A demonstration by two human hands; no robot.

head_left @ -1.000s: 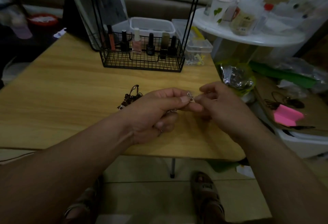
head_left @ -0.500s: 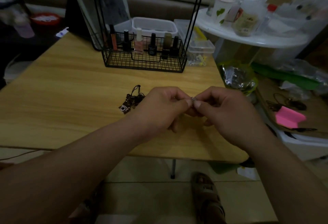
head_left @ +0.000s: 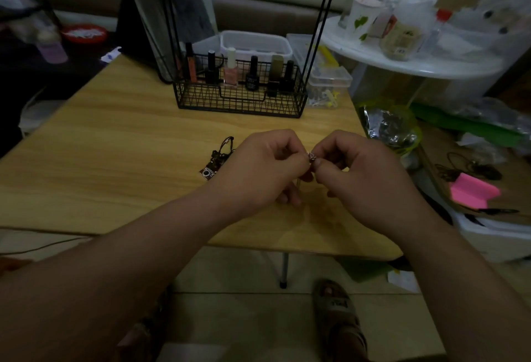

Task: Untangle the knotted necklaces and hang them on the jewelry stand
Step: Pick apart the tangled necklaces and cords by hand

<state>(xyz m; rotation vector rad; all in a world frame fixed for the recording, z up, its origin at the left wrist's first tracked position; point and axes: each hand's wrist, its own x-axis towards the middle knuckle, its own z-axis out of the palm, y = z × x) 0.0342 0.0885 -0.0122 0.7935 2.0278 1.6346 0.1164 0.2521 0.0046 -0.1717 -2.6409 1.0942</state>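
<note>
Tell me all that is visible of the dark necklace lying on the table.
The dark necklace lies bunched in a small heap on the wooden table, just beside the left hand. It looks like black cord, with one loop sticking up at the far end and a small square silvery pendant at the near end. Whether the hand touches it is unclear.

We find the wooden table (head_left: 94,160) bare across its left half. A dark necklace tangle (head_left: 217,157) lies just left of centre. The wire basket (head_left: 240,97) of nail-polish bottles (head_left: 231,73) blocks the far edge.
</note>
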